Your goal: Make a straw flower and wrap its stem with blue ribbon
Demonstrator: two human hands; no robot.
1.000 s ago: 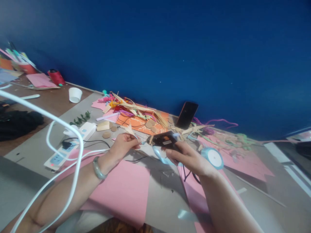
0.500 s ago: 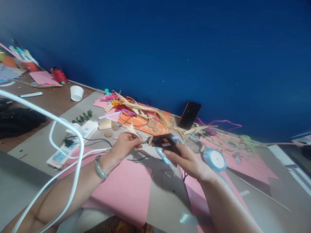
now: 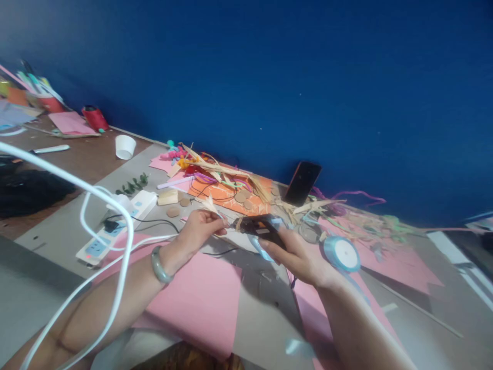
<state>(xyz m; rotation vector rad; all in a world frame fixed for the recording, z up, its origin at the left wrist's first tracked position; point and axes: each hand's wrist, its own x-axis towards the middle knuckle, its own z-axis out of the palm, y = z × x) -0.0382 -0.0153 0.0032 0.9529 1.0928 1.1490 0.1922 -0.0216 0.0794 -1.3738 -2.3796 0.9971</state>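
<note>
My left hand (image 3: 200, 229), with a bangle on its wrist, pinches a small pale husk-like piece (image 3: 209, 205) between thumb and fingers. From the right, my right hand (image 3: 296, 253) wraps round a black tool (image 3: 262, 226), which looks like a glue gun. The tool's narrow end points left, close to the fingertips of my left hand; whether it touches the piece is too small to tell. A light blue ribbon (image 3: 262, 249) hangs just below the tool. Pink paper (image 3: 204, 298) lies under both hands.
A ribbon roll (image 3: 342, 253) stands right of my right hand. A dark phone (image 3: 303, 183) leans near the blue wall. Behind my hands lie dry husks and orange paper (image 3: 215, 191). At left are a power strip (image 3: 115, 231), white cable (image 3: 129, 246) and white cup (image 3: 125, 147).
The whole view has shifted slightly, so things appear a little further right. Both hands keep nearly the same pose and hold the same things.
</note>
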